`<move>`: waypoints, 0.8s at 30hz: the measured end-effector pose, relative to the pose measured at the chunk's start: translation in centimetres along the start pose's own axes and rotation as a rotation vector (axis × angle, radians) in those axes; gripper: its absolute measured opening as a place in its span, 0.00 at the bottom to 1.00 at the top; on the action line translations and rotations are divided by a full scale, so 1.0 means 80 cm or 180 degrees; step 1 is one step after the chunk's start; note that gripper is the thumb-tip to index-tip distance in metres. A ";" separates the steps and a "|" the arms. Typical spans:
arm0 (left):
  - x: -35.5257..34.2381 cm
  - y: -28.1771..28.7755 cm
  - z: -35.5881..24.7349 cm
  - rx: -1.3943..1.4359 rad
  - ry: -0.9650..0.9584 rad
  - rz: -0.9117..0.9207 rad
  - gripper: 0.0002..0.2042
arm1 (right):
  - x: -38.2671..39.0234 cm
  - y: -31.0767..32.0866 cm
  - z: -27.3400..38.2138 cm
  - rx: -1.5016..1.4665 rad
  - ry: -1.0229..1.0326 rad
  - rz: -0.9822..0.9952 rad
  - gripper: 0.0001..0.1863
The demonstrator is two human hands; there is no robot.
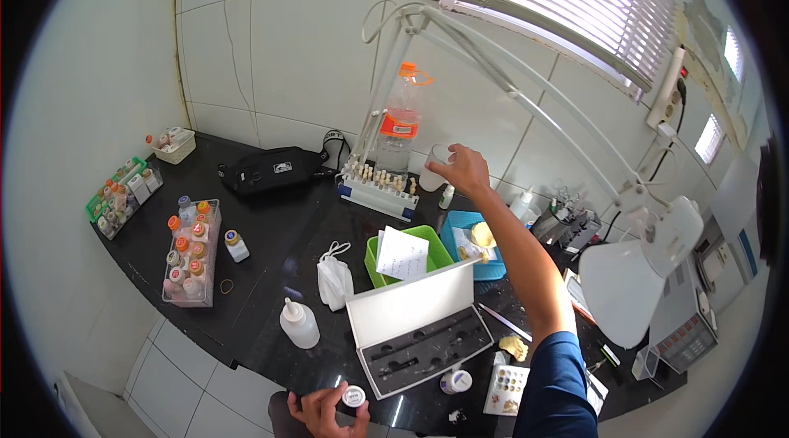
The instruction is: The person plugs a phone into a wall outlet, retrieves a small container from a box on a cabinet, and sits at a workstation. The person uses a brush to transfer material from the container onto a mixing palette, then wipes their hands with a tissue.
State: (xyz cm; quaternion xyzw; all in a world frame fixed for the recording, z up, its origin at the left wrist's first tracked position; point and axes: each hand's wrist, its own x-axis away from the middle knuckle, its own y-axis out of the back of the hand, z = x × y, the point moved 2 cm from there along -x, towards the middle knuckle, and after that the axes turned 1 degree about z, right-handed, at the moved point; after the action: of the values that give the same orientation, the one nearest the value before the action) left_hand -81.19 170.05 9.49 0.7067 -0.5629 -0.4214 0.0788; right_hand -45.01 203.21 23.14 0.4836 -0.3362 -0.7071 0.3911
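My right hand [467, 168] is closed around a translucent cup [433, 177] near the back wall, beside a large plastic bottle [399, 136] with an orange cap and a rack of shade tabs [378, 191]. My left hand [325, 412] grips a small white-lidded container [353, 396] at the front edge. Nearby are a white squeeze bottle [300, 327], an open white case with dark foam [419, 356], a small jar [456, 382] and a white palette [503, 389].
Bottle trays [191, 257] and a black waist bag [271, 171] occupy the left. Green [423, 237] and blue [464, 228] trays stand mid-desk, a folded mask [334, 278] beside them. A white lamp [625, 282] overhangs the right; beyond it sits a grey appliance [682, 323].
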 end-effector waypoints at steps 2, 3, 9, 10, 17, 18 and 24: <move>0.001 -0.004 -0.003 0.0120 0.0165 -0.0033 0.22 | 0.028 0.035 0.013 -0.0142 -0.0042 -0.0080 0.43; -0.001 -0.002 -0.006 0.0173 0.0171 -0.0026 0.22 | 0.042 0.049 0.015 -0.0277 0.0034 -0.0239 0.44; -0.010 -0.005 -0.009 0.0131 -0.0051 -0.0036 0.21 | 0.155 0.133 0.029 -0.0387 0.0289 -0.0512 0.43; -0.010 -0.001 -0.009 0.0151 -0.0031 -0.0059 0.21 | 0.174 0.141 0.033 -0.0408 0.0367 -0.0541 0.42; -0.005 -0.012 -0.006 0.0161 -0.0004 -0.0082 0.23 | 0.302 0.185 0.015 -0.0562 0.0150 -0.0164 0.42; -0.003 -0.012 -0.003 0.0171 -0.0026 -0.0085 0.23 | 0.321 0.187 0.015 -0.0570 0.0064 -0.0160 0.42; 0.002 -0.011 -0.001 0.0147 -0.0114 -0.0149 0.22 | 0.374 0.210 -0.007 -0.0632 -0.0278 0.0260 0.45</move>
State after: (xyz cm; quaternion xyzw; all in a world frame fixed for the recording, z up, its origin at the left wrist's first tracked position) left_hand -80.52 170.17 8.95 0.7137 -0.5570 -0.4226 0.0425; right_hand -47.39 169.01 24.70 0.3971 -0.3007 -0.7408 0.4506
